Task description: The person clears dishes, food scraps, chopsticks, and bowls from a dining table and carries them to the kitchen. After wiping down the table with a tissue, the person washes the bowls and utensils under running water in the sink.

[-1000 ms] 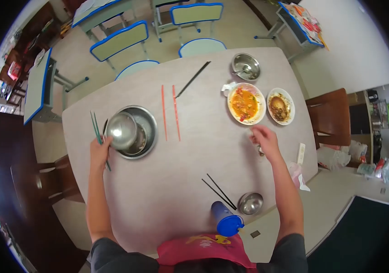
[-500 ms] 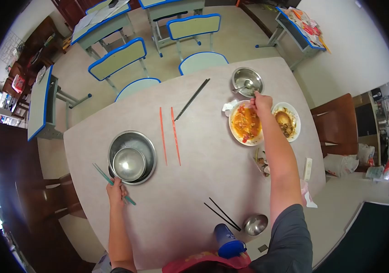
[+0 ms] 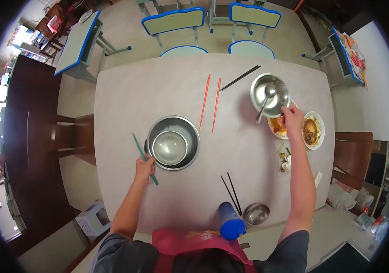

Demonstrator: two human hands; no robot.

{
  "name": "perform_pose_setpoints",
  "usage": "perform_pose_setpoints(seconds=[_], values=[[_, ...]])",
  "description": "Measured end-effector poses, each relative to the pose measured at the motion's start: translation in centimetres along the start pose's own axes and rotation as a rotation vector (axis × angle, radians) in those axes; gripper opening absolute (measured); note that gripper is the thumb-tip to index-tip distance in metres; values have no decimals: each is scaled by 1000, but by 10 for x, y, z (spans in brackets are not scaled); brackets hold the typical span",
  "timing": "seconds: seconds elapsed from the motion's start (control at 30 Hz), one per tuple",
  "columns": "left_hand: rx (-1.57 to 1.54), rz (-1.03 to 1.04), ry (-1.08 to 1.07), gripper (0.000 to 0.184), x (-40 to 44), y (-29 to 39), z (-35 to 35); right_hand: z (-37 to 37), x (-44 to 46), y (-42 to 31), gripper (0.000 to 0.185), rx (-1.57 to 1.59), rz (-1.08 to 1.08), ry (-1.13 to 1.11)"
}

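My right hand grips the rim of a metal bowl, which is raised over the table and tilted. A metal spoon rests in it, handle over the rim. Partly beneath is the plate of red and orange food. My left hand is closed around green chopsticks, beside a large metal basin; its fingers meet the basin's rim, but whether they grip it I cannot tell. A smaller metal bowl sits inside the basin.
To the right are a plate with brown scraps and a clear tray of scraps. Red chopsticks and black chopsticks lie further back. Near me stand a blue cup, a small metal bowl and more black chopsticks.
My right hand has lifted the metal bowl with the spoon off the table and brought it nearer. My left hand stays at the basin with the green chopsticks. The camera view has shifted.
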State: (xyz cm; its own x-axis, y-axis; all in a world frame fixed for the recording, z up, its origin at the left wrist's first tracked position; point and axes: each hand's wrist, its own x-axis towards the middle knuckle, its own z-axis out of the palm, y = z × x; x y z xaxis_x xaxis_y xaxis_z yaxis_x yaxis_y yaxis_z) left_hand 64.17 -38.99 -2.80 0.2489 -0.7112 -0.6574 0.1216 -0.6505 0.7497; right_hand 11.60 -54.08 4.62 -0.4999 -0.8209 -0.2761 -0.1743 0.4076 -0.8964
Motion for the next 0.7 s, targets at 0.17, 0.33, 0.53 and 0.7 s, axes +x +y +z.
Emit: perform_pose_setpoints(seconds=[0.17,0.33,0.53,0.7], values=[[58,-28,-23,17,-44,-34,-19,22,-115,-12,14,-90,37,-326],[358,426,263,30,-75,-42,-19,32,-195,-18,15,-244,23,-473],[816,409,25,39,-68,-2,5,41,-230,0,17,-381,-32,-507],[923,361,-20,36,-41,-13,12,39,-247,-4,19,-446,-60,-457]])
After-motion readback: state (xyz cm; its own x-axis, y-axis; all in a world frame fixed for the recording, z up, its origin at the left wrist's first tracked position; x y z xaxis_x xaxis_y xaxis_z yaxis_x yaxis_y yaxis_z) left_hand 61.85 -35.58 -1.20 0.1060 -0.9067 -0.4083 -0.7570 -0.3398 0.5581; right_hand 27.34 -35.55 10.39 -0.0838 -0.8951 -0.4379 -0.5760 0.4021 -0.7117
